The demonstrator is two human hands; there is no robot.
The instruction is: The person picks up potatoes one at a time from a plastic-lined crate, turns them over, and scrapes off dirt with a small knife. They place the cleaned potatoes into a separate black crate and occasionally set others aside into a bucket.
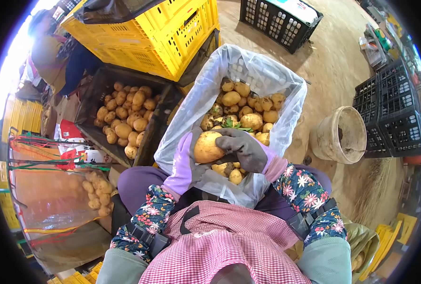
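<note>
Potato (206,146), large, held btwn two gloved hands above a sack of spuds.
L hand (184,163), purple glove, cups the potato from its side & below. R hand (246,149), grey-palmed glove, wraps the other side w/ fingers curled tight on it. Just beyond both hands is a clear plastic sack (196,104) w/ many more potatoes, some right under the hands. Further out on the L hand's side sits a black crate (156,125) of potatoes, w/ a yellow crate (182,42) past it. Out past the R hand is a pale bucket (328,142) on the dirt floor.
</note>
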